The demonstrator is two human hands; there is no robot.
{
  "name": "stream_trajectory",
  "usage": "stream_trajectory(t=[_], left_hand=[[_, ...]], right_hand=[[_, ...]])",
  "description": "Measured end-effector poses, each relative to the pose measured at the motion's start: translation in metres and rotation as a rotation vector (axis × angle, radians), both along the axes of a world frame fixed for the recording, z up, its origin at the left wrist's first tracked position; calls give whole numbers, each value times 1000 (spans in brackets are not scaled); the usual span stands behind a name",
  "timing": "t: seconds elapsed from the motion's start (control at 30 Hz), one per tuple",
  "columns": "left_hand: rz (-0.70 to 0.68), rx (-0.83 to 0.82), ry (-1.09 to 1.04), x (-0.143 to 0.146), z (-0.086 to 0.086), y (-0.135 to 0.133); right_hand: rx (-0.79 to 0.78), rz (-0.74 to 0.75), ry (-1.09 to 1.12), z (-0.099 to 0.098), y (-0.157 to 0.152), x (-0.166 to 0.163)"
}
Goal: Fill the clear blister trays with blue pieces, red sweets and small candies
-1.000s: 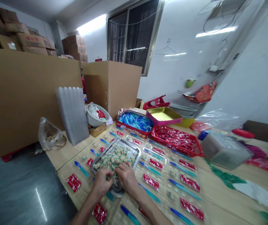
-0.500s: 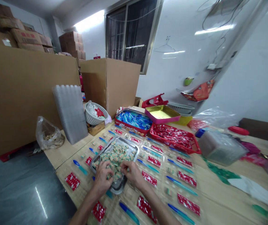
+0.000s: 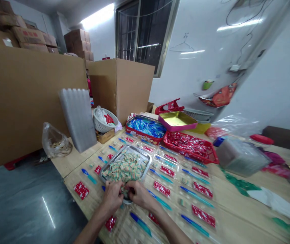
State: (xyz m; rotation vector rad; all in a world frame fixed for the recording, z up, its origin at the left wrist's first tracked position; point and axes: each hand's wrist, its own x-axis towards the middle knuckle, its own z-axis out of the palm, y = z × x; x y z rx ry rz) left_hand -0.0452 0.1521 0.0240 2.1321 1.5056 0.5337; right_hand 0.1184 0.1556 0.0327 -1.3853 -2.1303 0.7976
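Note:
A metal tray [image 3: 147,159] holds a heap of small tan-and-green pieces [image 3: 128,166]. My left hand [image 3: 113,192] is at the tray's near edge, its fingers curled and pinched together. Close beside it, my right hand [image 3: 136,192] is closed in the same way over the near end of the heap. What lies between the fingertips is too small and hidden to make out. Around the tray are clear plastic blisters, several with a blue pen-like tool [image 3: 197,196] and a red-and-white packet [image 3: 202,189].
Behind the tray stand a tin of blue tools [image 3: 157,138] and a red basket [image 3: 213,157] of red packets. A stack of clear plastic trays [image 3: 79,122] rises at the left near a plastic bag [image 3: 56,144]. A clear box [image 3: 243,157] is at the right.
Both hands have moved toward me, from the middle of the heap to the tray's near edge, and are closer together. The view has shifted slightly.

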Motion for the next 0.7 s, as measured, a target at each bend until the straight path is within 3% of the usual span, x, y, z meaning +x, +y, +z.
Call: stream_trajectory(t=[0.2, 0.3, 0.47, 0.7], left_hand=[[20, 16, -5, -4, -8, 2], [33, 10, -7, -3, -11, 5], [9, -52, -55, 2, -7, 8], [-10, -77, -139, 3, -1, 6]], right_hand=[[-82, 13, -18, 0, -4, 0], [-19, -56, -45, -6, -5, -2], [79, -77, -44, -7, -9, -5], [44, -81, -47, -3, -13, -5]])
